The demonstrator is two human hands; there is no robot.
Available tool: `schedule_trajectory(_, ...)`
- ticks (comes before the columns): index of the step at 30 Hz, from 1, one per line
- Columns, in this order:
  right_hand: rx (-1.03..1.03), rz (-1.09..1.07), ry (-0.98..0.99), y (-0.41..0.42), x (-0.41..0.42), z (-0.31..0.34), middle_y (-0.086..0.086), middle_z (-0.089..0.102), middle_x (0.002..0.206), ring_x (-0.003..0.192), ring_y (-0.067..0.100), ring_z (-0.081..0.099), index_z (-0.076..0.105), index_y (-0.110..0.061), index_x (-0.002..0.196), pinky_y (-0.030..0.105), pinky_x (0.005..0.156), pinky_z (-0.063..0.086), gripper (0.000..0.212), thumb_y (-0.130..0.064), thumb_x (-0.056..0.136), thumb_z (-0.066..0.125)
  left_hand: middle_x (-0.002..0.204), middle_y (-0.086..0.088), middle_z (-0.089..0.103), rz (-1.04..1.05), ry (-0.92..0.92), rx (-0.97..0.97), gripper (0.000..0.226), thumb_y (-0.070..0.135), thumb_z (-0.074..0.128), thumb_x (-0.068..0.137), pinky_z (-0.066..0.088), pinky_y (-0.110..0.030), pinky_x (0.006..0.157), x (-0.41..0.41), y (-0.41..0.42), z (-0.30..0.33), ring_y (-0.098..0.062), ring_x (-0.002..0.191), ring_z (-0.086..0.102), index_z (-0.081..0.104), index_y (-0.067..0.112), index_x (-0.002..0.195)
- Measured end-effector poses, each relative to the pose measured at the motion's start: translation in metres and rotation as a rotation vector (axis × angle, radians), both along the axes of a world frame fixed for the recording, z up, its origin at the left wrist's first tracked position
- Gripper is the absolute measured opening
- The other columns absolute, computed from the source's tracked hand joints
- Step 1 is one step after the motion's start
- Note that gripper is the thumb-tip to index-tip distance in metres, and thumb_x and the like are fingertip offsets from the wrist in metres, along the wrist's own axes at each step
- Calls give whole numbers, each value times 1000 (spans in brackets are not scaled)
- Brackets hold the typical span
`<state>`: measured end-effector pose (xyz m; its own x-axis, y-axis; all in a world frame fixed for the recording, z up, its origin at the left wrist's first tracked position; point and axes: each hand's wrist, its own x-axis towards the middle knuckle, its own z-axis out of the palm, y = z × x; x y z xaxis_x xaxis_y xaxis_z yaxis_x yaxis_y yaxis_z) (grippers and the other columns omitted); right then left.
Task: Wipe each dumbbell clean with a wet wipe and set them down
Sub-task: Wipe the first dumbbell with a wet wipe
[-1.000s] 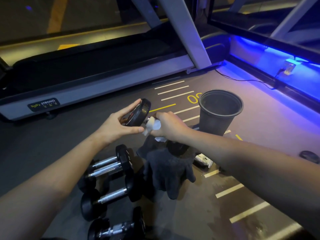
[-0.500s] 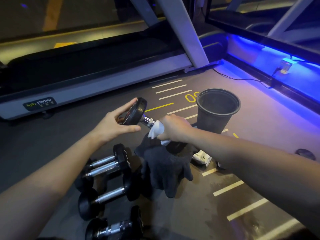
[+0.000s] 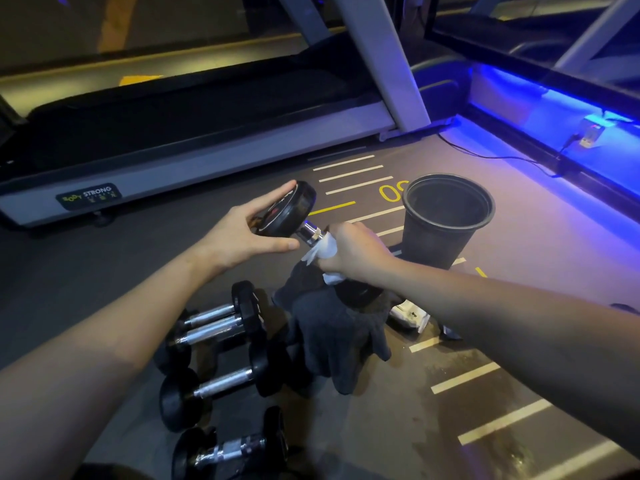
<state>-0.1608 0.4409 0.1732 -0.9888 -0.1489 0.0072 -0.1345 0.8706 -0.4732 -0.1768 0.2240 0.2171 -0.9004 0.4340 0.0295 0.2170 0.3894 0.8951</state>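
Head view, nearest items first. Below the left hand point(image 3: 242, 233), four dumbbells lie on the dark floor: round matte black heads, knurled chrome handles; closest one point(image 3: 230, 448), next point(image 3: 221, 384), then a pair side by side point(image 3: 214, 322). A dark, nubbly fabric glove point(image 3: 341, 337) is draped just under the right hand point(image 3: 356, 252), and a white packet point(image 3: 410, 315) lies on the floor beside it.

Held dumbbell point(image 3: 289, 213): tilted, upper head by the left hand, lower head behind the glove. Left hand steadies the upper head, fingers extended over its rim and thumb straight beneath; grip is light, not curled. Right hand is clenched around the handle with a crumpled white wet wipe point(image 3: 323, 251) bunched between palm and chrome.

Against the frame half a second earlier, more bare chrome shows between the head and the wipe; the right hand sits lower down the handle.

Beyond the right hand stands a black, tapered, round plastic bin point(image 3: 446, 233), upright. Farther off: treadmill point(image 3: 207, 157) with grey side rail, and a blue light strip point(image 3: 554, 98).
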Motion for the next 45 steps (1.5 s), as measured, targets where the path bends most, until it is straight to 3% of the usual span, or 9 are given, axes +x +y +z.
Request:
schedule_trajectory(7,-199,-65,16,-11,-3,0,5,63,78,76,28,59,61,-13,85,29,56,38,27,-33,72,75,142,4,60,-27,5,-11,94,17,88,68,42,-14,105,-2,2,0,-2,126,59,47,47,146)
schedule_trajectory(15,-240,-1,57,-14,-4,17,2,64,90,83,23,60,65,-20,100,33,66,48,41,-46,73,80,143,11,58,-27,16,-33,93,23,88,67,43,-20,109,2,2,4,0,127,58,47,52,145)
schedule_trajectory(21,80,60,22,-4,-1,10,8,65,87,88,32,62,58,-16,92,33,63,38,36,-45,76,71,133,18,66,10,-1,-9,93,15,89,68,42,-19,109,3,-3,-2,-1,122,62,49,50,144)
schedule_trajectory(25,318,136,131,1,0,6,4,70,95,101,28,61,49,-23,86,39,93,36,34,-50,77,67,130,20,67,28,-20,6,95,23,89,60,43,-19,108,5,-8,-5,-4,122,62,50,53,141)
schedule_trajectory(29,382,145,57,16,-1,-1,-2,64,90,103,25,59,51,-27,87,41,101,34,39,-58,74,71,136,17,64,29,-25,19,96,23,88,60,44,-19,107,5,-10,-5,-5,123,62,49,51,143)
schedule_trajectory(34,183,177,-27,26,-1,-3,-6,57,92,107,25,53,53,-27,94,36,84,33,51,-60,66,80,136,17,64,30,-30,13,96,25,89,60,44,-16,103,4,-13,-7,-5,122,63,49,53,142)
schedule_trajectory(37,64,206,-108,32,-4,2,-1,63,123,120,22,53,56,-21,128,35,95,39,75,-55,67,84,135,18,65,35,-34,10,95,27,89,59,45,-16,102,4,-13,-7,-4,122,63,49,55,141)
schedule_trajectory(39,-61,225,-129,35,-5,9,0,60,129,119,18,55,51,-16,137,33,101,43,82,-47,69,86,135,18,65,41,-38,16,96,27,89,60,45,-15,101,4,-14,-8,-4,121,63,49,53,143)
schedule_trajectory(45,-235,288,-89,44,-17,18,1,68,109,97,11,64,66,-18,119,25,89,51,49,-27,75,86,135,15,66,26,-31,-6,95,24,89,63,43,-19,107,3,-12,-5,-4,122,63,48,52,144)
